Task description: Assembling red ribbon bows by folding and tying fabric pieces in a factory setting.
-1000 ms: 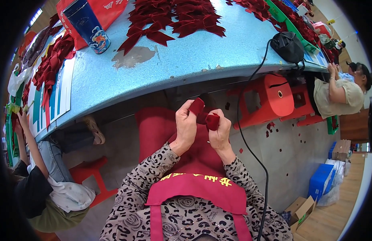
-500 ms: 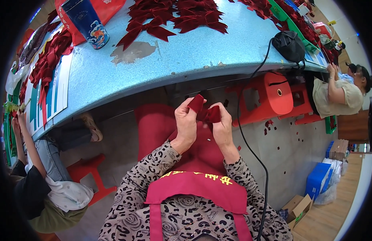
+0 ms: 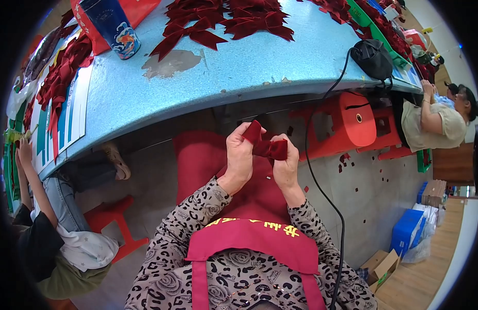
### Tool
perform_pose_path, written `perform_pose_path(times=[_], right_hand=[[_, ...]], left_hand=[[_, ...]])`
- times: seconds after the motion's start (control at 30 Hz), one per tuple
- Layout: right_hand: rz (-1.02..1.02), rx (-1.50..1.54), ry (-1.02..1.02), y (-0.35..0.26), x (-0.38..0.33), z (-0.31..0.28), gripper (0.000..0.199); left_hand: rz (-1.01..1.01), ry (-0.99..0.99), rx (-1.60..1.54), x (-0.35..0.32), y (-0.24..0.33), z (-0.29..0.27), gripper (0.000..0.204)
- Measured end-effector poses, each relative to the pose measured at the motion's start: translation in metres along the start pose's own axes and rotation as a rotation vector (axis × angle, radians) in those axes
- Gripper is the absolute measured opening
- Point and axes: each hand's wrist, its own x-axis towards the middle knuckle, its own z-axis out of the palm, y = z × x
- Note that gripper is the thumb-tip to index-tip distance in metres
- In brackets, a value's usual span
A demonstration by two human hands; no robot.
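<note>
Over my lap, just off the table's near edge, I hold a dark red velvet bow [image 3: 265,147] between both hands. My left hand [image 3: 239,157] pinches its left loop, which sticks up above the fingers. On the other side, my right hand [image 3: 287,164] is closed on the right loop, thumb and fingers pressed to the cloth. The bow's middle spans the gap between the hands; its tails are hidden. Finished-looking red bows [image 3: 254,20] lie in overlapping rows on the blue table [image 3: 197,85] ahead.
A dark blue tumbler [image 3: 115,31] stands by a red bag at the far left. A black pouch [image 3: 371,58] and a black cable [image 3: 321,188] are at right. Red stools [image 3: 359,120] stand under the table edge. People sit on both sides; an open carton [image 3: 383,268] lies low right.
The bow's right loop has turned slightly and dropped a little with my right hand. My left hand keeps its grip almost unmoved. The view has shifted slightly.
</note>
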Motion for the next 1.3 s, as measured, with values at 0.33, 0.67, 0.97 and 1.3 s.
perform_pose_path(times=[0.33,0.67,0.97,1.3], right_hand=[[0.007,-0.066,0.155,-0.001,-0.01,0.014,0.012],[0.063,0.268,0.291,0.008,-0.004,0.026,0.014],[0.036,0.28,0.352,0.001,0.006,0.031,0.008],[0.072,0.29,0.32,0.004,0.014,0.036,0.013]], left_hand=[[0.078,0.119,-0.081,-0.007,-0.003,0.0,0.014],[0.016,0.227,-0.176,0.006,-0.009,0.002,0.013],[0.036,0.236,-0.264,0.01,0.005,0.008,0.01],[0.064,0.262,-0.303,0.012,0.019,0.008,0.006]])
